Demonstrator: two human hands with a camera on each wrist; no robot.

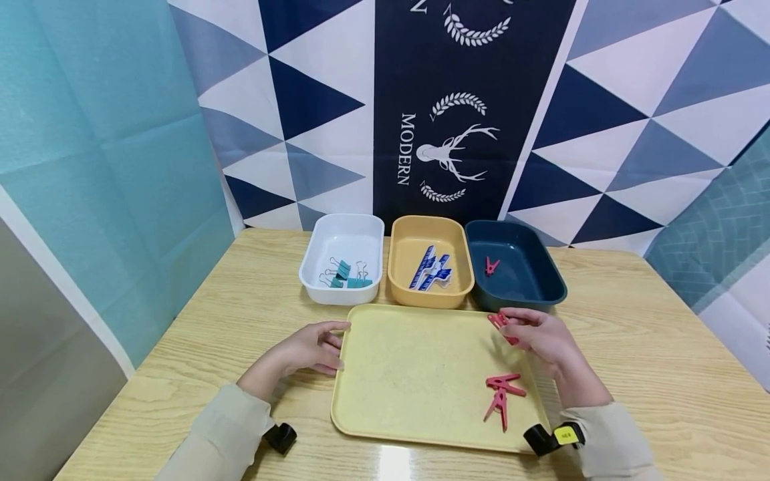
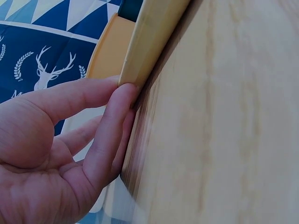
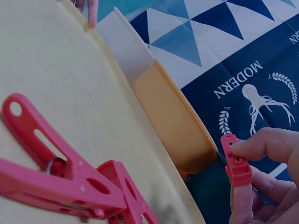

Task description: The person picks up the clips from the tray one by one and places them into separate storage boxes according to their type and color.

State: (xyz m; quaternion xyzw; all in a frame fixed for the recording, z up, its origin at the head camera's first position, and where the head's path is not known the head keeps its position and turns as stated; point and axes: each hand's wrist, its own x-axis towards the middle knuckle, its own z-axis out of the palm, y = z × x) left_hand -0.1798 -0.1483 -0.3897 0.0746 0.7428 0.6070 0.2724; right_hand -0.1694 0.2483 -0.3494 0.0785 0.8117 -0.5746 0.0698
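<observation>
In the head view my right hand [image 1: 541, 335] pinches a red clothespin [image 1: 500, 326] above the far right corner of the yellow tray [image 1: 415, 374]. The right wrist view shows this clothespin [image 3: 237, 161] between thumb and fingertips. Two more red clothespins [image 1: 504, 384] lie touching at the tray's right side. At the tray's left rim, my left hand [image 1: 313, 349] touches the edge with extended fingers; its fingertips [image 2: 125, 88] meet the outer wall in the left wrist view. Another red clothespin [image 1: 491, 266] lies in the dark blue bin [image 1: 529, 294].
Behind the tray stand three bins in a row. The white bin [image 1: 337, 294] holds several teal binder clips [image 1: 343, 270]. Blue-and-white striped clips [image 1: 430, 270] lie in the orange-yellow bin [image 1: 427, 299]. A patterned cloth [image 1: 325, 100] hangs behind the wooden table [image 1: 240, 280].
</observation>
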